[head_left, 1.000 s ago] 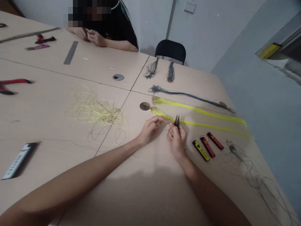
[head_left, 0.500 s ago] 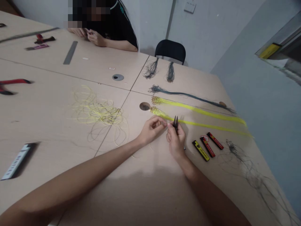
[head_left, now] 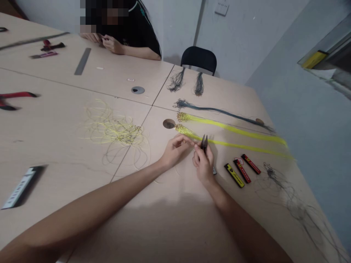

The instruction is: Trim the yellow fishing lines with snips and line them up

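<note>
Over the middle of the table my left hand point(head_left: 177, 149) is closed in a pinch, its fingertips meeting those of my right hand. Between them seems to be a thin line, mostly hidden; a pale yellow strand point(head_left: 177, 171) curves below. My right hand point(head_left: 203, 162) is closed around small scissors point(head_left: 204, 141), blades pointing up and slightly parted, while its thumb and finger pinch at the same spot. Just beyond the hands lie two bundles of yellow line point(head_left: 236, 145) with small gold-coloured hooks point(head_left: 179, 128) at their left ends. A loose tangle of yellow line point(head_left: 117, 129) spreads to the left.
Right of my hands lie several lighter-sized flat cases, one yellow point(head_left: 234, 175), and a dark line tangle point(head_left: 296, 204). Dark line bundles point(head_left: 216, 109) lie farther back. Left are a white-and-black case point(head_left: 22, 188), red-handled pliers point(head_left: 19, 95) and a ruler point(head_left: 82, 61). Another person's hands point(head_left: 112, 44) work opposite.
My fingertips have shifted slightly and the right hand with the scissors has tilted a little. The things on the table lie as before.
</note>
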The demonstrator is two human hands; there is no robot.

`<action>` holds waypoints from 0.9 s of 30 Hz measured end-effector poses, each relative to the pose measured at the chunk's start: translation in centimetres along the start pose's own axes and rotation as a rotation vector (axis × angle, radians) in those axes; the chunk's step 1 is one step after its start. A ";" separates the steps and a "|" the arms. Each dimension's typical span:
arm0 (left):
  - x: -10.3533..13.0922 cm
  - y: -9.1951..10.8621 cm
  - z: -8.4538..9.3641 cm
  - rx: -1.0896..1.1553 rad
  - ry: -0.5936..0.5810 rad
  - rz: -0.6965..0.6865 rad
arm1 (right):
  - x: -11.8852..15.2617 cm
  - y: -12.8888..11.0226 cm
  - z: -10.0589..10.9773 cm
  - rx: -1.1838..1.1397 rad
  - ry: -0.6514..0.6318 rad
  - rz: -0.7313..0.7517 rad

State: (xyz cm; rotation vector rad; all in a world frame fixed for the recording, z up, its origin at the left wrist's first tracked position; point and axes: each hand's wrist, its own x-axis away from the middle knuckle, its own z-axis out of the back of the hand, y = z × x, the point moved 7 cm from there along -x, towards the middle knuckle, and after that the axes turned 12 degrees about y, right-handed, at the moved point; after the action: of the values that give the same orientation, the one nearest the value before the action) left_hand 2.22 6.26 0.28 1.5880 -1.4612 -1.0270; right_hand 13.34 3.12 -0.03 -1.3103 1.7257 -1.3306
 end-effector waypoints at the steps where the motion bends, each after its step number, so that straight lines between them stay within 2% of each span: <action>1: 0.0 0.0 0.0 0.014 0.009 0.002 | 0.1 0.1 -0.1 -0.006 -0.020 -0.006; 4: 0.0 0.3 -0.2 0.048 0.014 0.021 | 0.2 0.1 -0.4 -0.013 -0.069 -0.012; 7: 0.2 0.4 -0.4 0.061 -0.013 0.061 | 0.3 -0.1 -0.4 -0.013 -0.060 -0.009; 11: 0.0 1.0 0.4 -0.091 0.092 -0.011 | 0.2 -0.4 -0.1 -0.019 -0.003 -0.021; 13: 0.0 1.1 0.5 -0.129 0.101 -0.026 | 0.2 -0.4 0.0 -0.015 0.008 -0.025; 18: -0.1 1.1 0.6 -0.119 0.125 -0.009 | 0.4 -0.5 0.2 -0.019 0.032 -0.014; 21: -0.1 0.9 0.6 -0.067 0.153 0.065 | 0.5 -1.0 0.2 -0.039 0.061 -0.018; 24: -0.4 1.2 0.7 0.011 0.230 0.160 | 0.2 -2.7 0.1 -0.060 0.080 -0.023; 27: -1.4 2.3 1.5 0.052 0.353 0.227 | -0.7 -6.5 0.1 -0.046 0.036 0.017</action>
State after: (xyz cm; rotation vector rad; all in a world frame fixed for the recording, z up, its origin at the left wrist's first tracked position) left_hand -0.16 7.48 1.82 1.5071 -1.3905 -0.5510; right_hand 15.91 3.68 5.97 -1.3012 1.7976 -1.3204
